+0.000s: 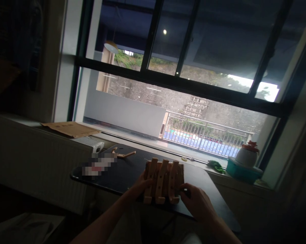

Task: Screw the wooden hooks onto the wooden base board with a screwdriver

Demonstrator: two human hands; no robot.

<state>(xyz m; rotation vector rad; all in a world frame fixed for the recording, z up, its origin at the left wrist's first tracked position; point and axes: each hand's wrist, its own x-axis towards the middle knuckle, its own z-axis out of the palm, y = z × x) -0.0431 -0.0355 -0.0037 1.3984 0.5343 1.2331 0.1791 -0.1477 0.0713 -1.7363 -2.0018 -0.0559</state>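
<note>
A small wooden assembly with three curved, drilled slats across its front stands at the near edge of the dark table. My left hand is closed around its left side, the thumb lying over the leftmost slat. At the lower right of the rightmost slat is my right hand, fingers pinched together; whatever they hold is too dark and small to make out. Farther left on the table lie loose curved wooden pieces, with a small dark bit beside them.
A blurred-out patch covers something at the table's left. Along the window sill are a brown envelope, a white slotted box, a green cloth and a teal tub with a white, orange-topped container. A large window rises behind.
</note>
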